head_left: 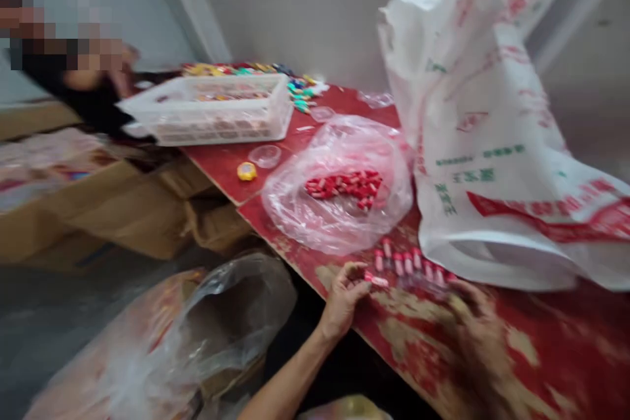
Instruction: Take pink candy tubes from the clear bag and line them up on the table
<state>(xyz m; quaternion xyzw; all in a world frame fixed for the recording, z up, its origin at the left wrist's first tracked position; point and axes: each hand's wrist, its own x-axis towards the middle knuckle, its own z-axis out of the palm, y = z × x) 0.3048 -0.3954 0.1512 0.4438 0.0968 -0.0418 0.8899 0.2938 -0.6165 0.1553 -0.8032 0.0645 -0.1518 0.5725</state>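
Motion blur is smearing your right hand at four o'clock, so you cannot tell whether its fingers are closing on the row of pink-capped tubes. Print on the white bag at two o'clock is staying unreadable, and the frame's top and right edges are cutting it. At ten o'clock, a pixelated patch is covering another person.
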